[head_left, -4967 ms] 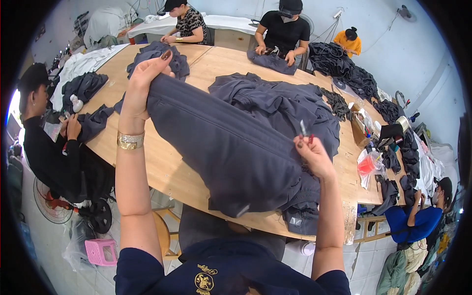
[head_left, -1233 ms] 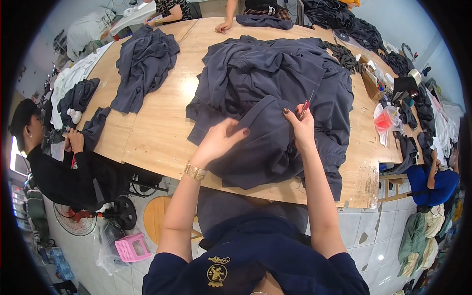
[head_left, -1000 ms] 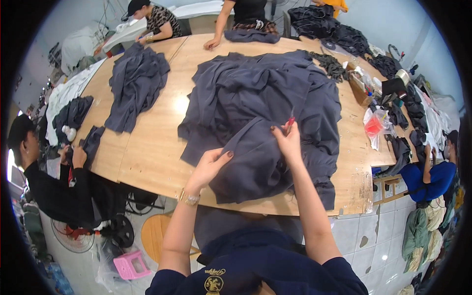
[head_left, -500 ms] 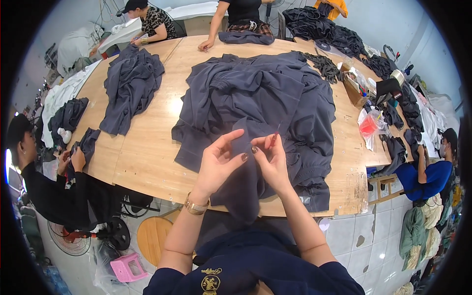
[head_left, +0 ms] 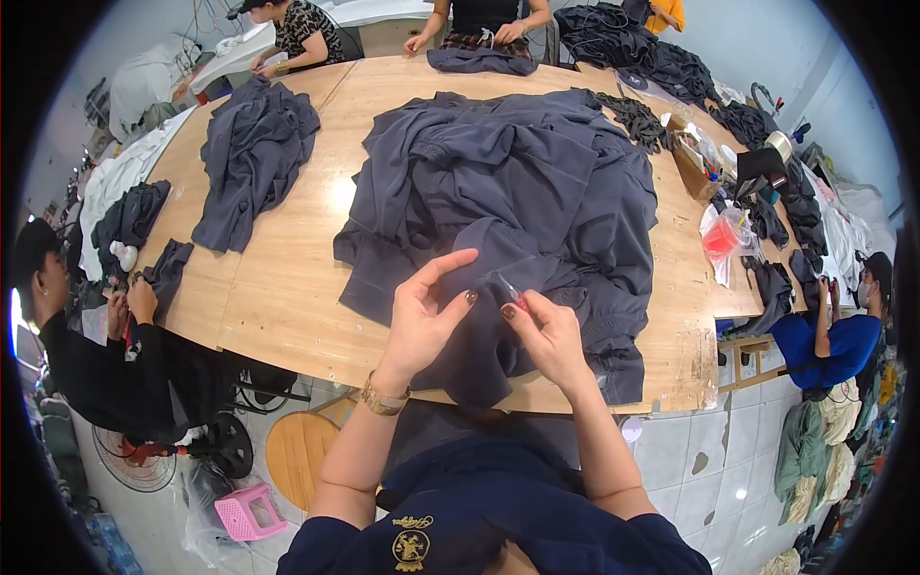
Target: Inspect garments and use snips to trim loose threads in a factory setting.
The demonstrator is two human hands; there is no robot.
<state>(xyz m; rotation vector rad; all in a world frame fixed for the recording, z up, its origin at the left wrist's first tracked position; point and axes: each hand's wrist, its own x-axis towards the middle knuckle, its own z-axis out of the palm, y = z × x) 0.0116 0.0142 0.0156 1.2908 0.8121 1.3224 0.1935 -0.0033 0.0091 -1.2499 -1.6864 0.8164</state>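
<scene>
A heap of dark grey-blue garments (head_left: 508,172) covers the middle of the table in front of me. My left hand (head_left: 422,311) is at its near edge, with the cloth held up between its thumb and curled fingers; the index finger sticks out along the fabric. Close beside it on the right, my right hand (head_left: 546,331) pinches a slim tool with a red handle (head_left: 520,301), which looks like a seam ripper. Its thin tip points toward the cloth between my hands. Part of the held fabric hangs over the table edge toward my lap.
Another grey garment pile (head_left: 257,158) lies left on the wooden table (head_left: 287,287). A cup of red drink (head_left: 721,240) and a cardboard box (head_left: 695,168) stand right. Co-workers sit left and right; others are beyond the far edge. A round wooden stool (head_left: 302,460) stands below left.
My right hand has moved slightly right and down, and the red-handled tool has tipped from pointing up to pointing left at the cloth. My left hand stays nearly in place.
</scene>
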